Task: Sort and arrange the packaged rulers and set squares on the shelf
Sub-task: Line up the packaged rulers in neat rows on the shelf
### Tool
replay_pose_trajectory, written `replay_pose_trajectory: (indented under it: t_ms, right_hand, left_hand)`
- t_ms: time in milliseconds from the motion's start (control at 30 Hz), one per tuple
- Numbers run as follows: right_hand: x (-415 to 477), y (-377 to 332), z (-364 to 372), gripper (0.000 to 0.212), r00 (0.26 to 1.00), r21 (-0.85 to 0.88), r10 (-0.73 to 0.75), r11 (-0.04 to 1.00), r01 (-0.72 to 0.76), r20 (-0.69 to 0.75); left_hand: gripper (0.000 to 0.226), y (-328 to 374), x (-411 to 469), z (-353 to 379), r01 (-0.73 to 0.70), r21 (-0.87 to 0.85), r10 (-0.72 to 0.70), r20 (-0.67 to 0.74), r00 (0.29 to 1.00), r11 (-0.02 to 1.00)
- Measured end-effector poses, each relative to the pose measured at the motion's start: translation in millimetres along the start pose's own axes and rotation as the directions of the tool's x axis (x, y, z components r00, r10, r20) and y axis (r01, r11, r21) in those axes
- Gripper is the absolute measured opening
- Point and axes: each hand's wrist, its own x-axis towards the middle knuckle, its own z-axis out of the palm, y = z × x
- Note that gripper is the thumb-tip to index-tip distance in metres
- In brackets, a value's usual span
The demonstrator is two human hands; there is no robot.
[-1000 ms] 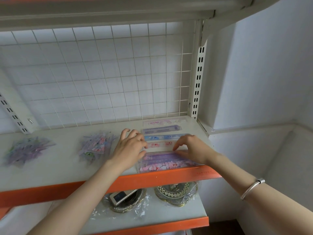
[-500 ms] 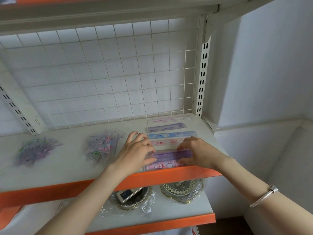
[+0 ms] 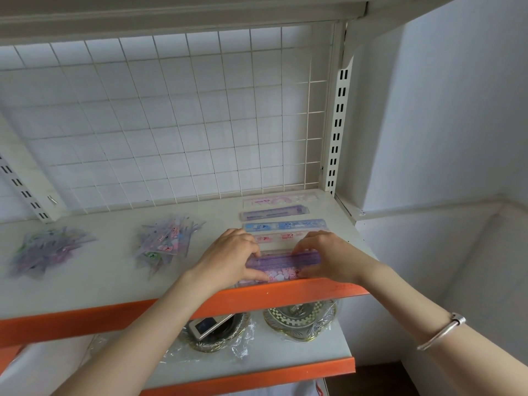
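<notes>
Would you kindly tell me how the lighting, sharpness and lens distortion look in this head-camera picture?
Head view: soft, even light with faint shadows under the left hand and right hand; the wide lens bows the wire grid and tilts the slotted upright; print on the purple ruler pack and middle set-square pile is soft, unreadable; mild glare on the plastic wrap on the lower shelf.

Both forearms reach forward, left hand (image 3: 228, 258) and right hand (image 3: 328, 257) palms down, curled fingers pinching opposite ends of the purple ruler pack (image 3: 283, 260).
</notes>
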Motion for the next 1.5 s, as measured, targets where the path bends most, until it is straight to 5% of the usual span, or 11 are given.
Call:
replay_pose_trajectory:
  t_ms: [333,1033,1500]
  right_hand:
    - [2.4,-2.2,1.5,0.029,1.0,0.013,-0.001,1.0,0.001,-0.022]
    - [5.4,-4.5,-4.7,0.024,0.998,0.276,-0.045,0.961,0.032,0.04]
    - [5.7,-2.0,1.8,0.04,0.995,0.025,-0.085,0.996,0.087,-0.058]
  left_hand:
    - [0.056,4.5,1.2,-2.6,0.012,-0.054,-0.009,0.044,0.999,0.998]
    - [0.021,4.0,10.9,-14.7,0.28,-0.355,-0.199,0.246,0.949,0.892]
    - [0.022,0.7,16.7,-10.9,0.305,-0.415,-0.24,0.202,0.95,0.857]
